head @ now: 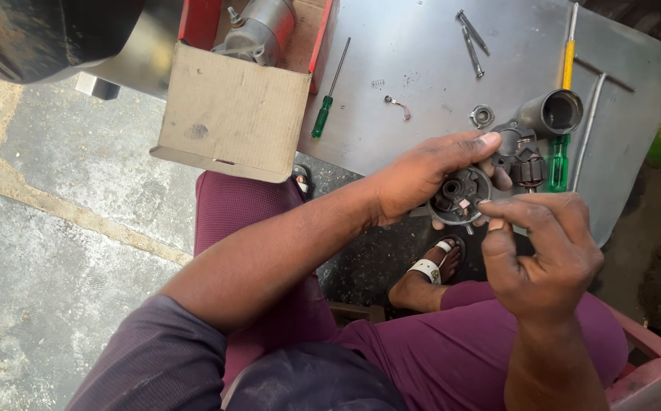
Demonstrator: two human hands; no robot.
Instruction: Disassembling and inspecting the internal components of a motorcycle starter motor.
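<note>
Just off the near edge of the metal desk (422,68), above the person's lap, the left hand (422,179) cups a round dark brush-holder plate (461,194), thumb and fingers wrapped around its rim so its face points up. The right hand (547,251) comes in from the lower right, its thumb and forefinger pressed together on a small part at the plate's near right edge; what they pinch is too small to make out. Both hands hang over the gap between the desk's edge and the purple-clad knees, with a sandalled foot (431,268) on the ground below. Close behind the plate, almost touching the left fingertips, lie a black end cover (524,156) and a dark cylindrical housing (551,113), crowding the far right side. A green-handled screwdriver (558,164) lies just beside them, with a long metal rod (589,129) and a yellow-handled tool (568,65) further right. The middle of the desk has open room: only a small bent spring (399,105), a metal ring (483,116), two bolts (471,38) and a second green screwdriver (329,91) are scattered there. At the left a cardboard box (231,114) overhangs the desk's corner, with a grey motor body (258,30) behind it.
</note>
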